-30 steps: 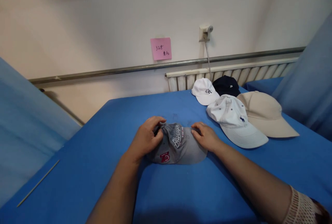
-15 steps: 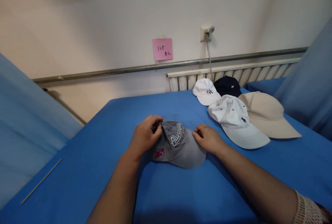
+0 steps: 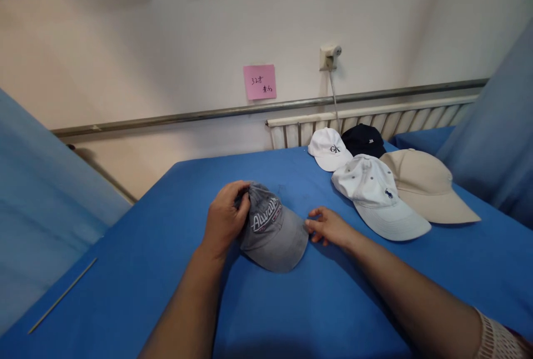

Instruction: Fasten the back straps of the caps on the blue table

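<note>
A grey baseball cap (image 3: pixel 272 234) with white "Always" lettering rests on the blue-covered table (image 3: pixel 266 314), its brim toward me and a little right. My left hand (image 3: pixel 228 212) is closed on the crown's left side, thumb in front; its other fingers are partly hidden behind the cloth. At the brim's right edge is my right hand (image 3: pixel 327 227), fingers apart and slightly curled, the fingertips at or just touching the edge. Nothing is gripped in it.
To the right lie a white cap (image 3: pixel 328 149), a dark navy cap (image 3: pixel 363 140), a pale cap (image 3: pixel 377 195) with a horse emblem and a beige cap (image 3: pixel 425 184). A thin stick (image 3: pixel 62 295) lies at left. Behind are a radiator (image 3: pixel 291 134) and a metal rail (image 3: pixel 187 117).
The grey cap has turned so its brim points more toward me, and it has shifted slightly left with my left hand. My right hand has loosened from the brim and its fingers have spread.
</note>
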The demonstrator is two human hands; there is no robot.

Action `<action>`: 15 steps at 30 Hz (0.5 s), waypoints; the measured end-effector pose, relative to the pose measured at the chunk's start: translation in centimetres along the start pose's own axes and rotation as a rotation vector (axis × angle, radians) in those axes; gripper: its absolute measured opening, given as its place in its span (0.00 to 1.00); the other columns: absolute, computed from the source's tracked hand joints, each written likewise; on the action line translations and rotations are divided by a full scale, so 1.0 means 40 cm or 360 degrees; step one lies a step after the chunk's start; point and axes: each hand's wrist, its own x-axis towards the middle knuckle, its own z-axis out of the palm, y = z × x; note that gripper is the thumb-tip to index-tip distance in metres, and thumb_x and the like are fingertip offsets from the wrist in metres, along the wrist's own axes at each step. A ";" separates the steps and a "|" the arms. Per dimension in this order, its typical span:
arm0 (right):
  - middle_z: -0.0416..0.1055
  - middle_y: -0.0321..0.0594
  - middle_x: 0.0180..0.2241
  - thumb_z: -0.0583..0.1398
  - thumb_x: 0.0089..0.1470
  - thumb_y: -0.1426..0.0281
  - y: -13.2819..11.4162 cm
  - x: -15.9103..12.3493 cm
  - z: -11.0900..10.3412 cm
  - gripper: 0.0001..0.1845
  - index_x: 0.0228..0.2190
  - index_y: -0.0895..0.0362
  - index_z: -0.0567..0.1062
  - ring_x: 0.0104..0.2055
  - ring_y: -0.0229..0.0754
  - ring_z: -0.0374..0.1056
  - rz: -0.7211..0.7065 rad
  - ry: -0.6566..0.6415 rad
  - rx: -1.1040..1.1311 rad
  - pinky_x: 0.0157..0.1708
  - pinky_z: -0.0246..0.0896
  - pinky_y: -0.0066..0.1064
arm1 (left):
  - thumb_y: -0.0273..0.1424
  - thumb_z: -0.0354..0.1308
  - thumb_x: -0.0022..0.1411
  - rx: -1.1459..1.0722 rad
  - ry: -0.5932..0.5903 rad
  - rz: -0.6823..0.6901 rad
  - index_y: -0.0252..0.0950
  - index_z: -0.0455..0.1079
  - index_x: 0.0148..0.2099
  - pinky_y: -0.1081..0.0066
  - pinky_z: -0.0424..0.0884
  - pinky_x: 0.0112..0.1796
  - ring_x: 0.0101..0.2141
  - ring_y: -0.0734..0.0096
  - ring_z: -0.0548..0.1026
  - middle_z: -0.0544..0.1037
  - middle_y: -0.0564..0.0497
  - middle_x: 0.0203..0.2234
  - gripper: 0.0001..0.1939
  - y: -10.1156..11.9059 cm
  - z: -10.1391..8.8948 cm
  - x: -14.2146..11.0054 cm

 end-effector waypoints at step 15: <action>0.63 0.33 0.21 0.62 0.53 0.71 0.009 0.000 0.017 0.08 0.27 0.59 0.67 0.19 0.29 0.60 0.0225 -0.0279 0.1087 0.13 0.47 0.17 | 0.31 0.51 0.63 0.0012 0.0037 -0.0082 0.37 0.70 0.48 0.62 0.71 0.47 0.43 0.62 0.76 0.77 0.46 0.43 0.13 -0.042 0.015 -0.001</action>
